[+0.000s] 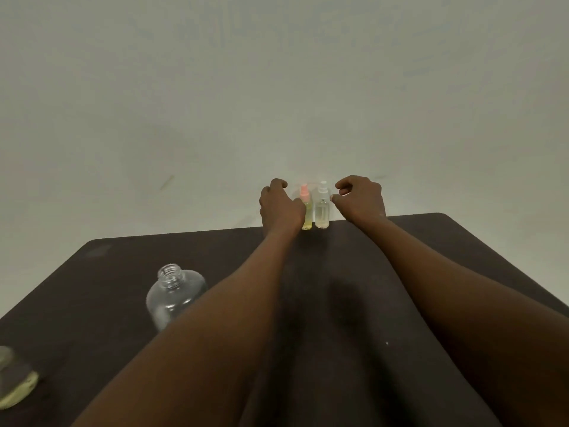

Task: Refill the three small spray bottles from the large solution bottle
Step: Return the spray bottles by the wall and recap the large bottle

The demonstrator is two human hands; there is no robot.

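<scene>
Head view: pink-capped spray bottle (pixel 307 215) and white-capped spray bottle (pixel 322 211) stand upright at the surface's (pixel 400 272) far edge, uncapped large solution bottle (pixel 172 291) near-left; left hand (pixel 281 211) fingers curl against the pink one, grip unclear, right hand (pixel 361 198) fingers loosely curled, empty; best to grasp bodies low and avoid toppling neighbours.

Far edge: on your tabletop (pixel 101 288), two spray bottles stand upright, side by side.
Left spray bottle (pixel 307 211): just right of your left hand (pixel 278 208), which overlaps it.
Right spray bottle (pixel 322 208): left of your right hand (pixel 361 198), apart from its fingers (pixel 337 198).
Large bottle (pixel 172 294): your near left, partly behind your left forearm.
Near-left corner: a blurred item (pixel 15 383).
</scene>
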